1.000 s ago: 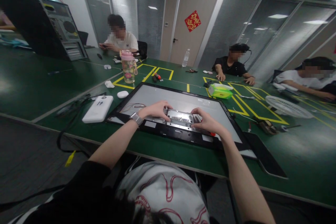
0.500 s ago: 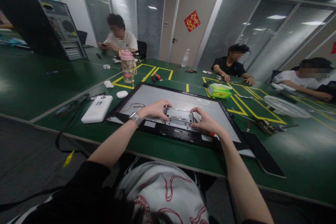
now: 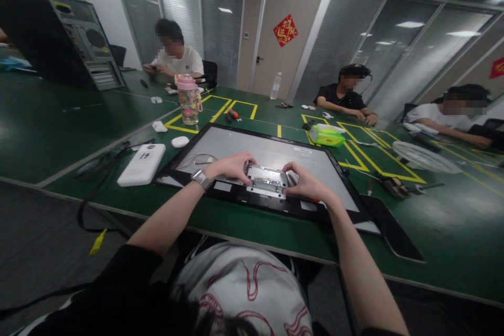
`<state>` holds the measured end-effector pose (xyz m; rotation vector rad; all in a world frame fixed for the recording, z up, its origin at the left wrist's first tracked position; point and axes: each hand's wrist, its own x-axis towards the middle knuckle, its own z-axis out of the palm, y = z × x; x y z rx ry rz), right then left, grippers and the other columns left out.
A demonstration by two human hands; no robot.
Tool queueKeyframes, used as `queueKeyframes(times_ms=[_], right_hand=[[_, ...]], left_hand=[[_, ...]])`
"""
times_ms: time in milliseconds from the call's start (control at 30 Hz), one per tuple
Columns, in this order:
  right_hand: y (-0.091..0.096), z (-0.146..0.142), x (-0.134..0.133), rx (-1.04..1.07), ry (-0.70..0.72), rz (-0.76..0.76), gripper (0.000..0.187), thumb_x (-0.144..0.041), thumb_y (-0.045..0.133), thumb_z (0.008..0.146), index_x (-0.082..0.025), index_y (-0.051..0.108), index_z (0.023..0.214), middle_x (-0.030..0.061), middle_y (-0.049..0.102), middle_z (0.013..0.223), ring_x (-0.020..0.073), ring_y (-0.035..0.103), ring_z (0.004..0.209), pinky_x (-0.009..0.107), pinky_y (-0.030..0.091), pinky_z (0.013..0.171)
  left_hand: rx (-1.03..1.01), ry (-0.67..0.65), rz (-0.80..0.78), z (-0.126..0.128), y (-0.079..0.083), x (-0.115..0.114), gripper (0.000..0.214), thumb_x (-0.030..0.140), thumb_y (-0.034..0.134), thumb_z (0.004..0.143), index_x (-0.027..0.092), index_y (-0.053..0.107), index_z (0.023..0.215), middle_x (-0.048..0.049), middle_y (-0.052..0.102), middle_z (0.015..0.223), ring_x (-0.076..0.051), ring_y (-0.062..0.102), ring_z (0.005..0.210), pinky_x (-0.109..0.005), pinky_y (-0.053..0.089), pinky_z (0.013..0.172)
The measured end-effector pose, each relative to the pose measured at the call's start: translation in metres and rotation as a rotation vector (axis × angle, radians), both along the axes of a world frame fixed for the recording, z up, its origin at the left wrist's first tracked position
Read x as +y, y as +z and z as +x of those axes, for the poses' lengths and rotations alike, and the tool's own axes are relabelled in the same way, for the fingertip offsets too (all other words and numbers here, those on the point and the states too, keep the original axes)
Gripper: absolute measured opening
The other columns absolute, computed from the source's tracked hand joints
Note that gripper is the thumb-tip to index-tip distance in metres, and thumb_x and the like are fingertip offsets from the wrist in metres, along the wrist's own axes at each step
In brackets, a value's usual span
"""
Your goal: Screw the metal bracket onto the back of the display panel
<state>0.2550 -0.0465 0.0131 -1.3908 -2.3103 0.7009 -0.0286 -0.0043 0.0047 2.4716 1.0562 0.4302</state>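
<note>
left hand (image 3: 230, 166): pinched shut on left end of metal plate (image 3: 268, 181)
right hand (image 3: 305, 184): gripping its right end
metal plate: lying on monitor panel (image 3: 271, 153), near-edge middle of surface (image 3: 236, 219)
handling: probably best kept level — even pull both ends, no twisting

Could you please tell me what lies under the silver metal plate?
The silver metal plate, gripped by the left hand and right hand, sits over a black-framed grey display panel on the green table. Anything directly beneath is covered.
</note>
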Motion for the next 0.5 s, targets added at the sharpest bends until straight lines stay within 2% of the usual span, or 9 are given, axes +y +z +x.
queueKeyframes(times_ms=[133,200,333,400,500], right_hand=[[-0.001,-0.001,0.000,-0.015,-0.006,-0.021,0.049,-0.027,0.070,0.065,-0.021,0.049,0.109,-0.0019,0.058,0.088,0.0175,0.055,0.076,0.030,0.044,0.073],[0.000,0.001,0.001,-0.017,-0.009,-0.021,0.052,-0.029,0.071,0.064,-0.022,0.049,0.111,-0.0011,0.059,0.091,0.0175,0.055,0.075,0.031,0.045,0.072],[0.001,0.012,0.007,0.106,-0.015,0.052,0.051,-0.042,0.071,0.071,-0.023,0.051,0.113,0.0057,0.061,0.112,0.0219,0.060,0.096,0.037,0.047,0.086],[0.000,0.023,0.011,0.164,-0.091,0.093,0.041,-0.048,0.064,0.076,-0.020,0.054,0.104,0.0070,0.064,0.105,0.0218,0.061,0.096,0.037,0.047,0.088],[-0.001,0.041,0.015,0.044,-0.228,0.062,0.039,-0.054,0.066,0.071,-0.018,0.055,0.082,0.0053,0.064,0.079,0.0191,0.061,0.072,0.033,0.050,0.068]], left_hand=[[0.038,0.006,-0.020,0.000,0.001,-0.001,0.065,0.042,0.079,0.058,0.017,0.057,0.114,-0.0063,0.055,0.111,-0.024,0.052,0.101,-0.028,0.041,0.084],[0.049,0.011,-0.032,0.000,0.002,-0.001,0.064,0.042,0.078,0.059,0.018,0.057,0.114,-0.0057,0.055,0.110,-0.024,0.052,0.102,-0.028,0.041,0.084],[0.064,0.017,-0.047,0.000,0.002,-0.002,0.065,0.044,0.077,0.059,0.019,0.057,0.115,-0.0054,0.055,0.109,-0.025,0.051,0.104,-0.029,0.041,0.086],[0.062,0.014,-0.049,0.000,0.003,-0.003,0.065,0.043,0.077,0.059,0.019,0.056,0.116,-0.0059,0.055,0.110,-0.025,0.051,0.105,-0.029,0.041,0.088],[0.042,0.015,-0.064,-0.003,0.004,-0.003,0.067,0.044,0.077,0.059,0.019,0.056,0.117,-0.0065,0.055,0.113,-0.024,0.052,0.105,-0.029,0.041,0.089]])
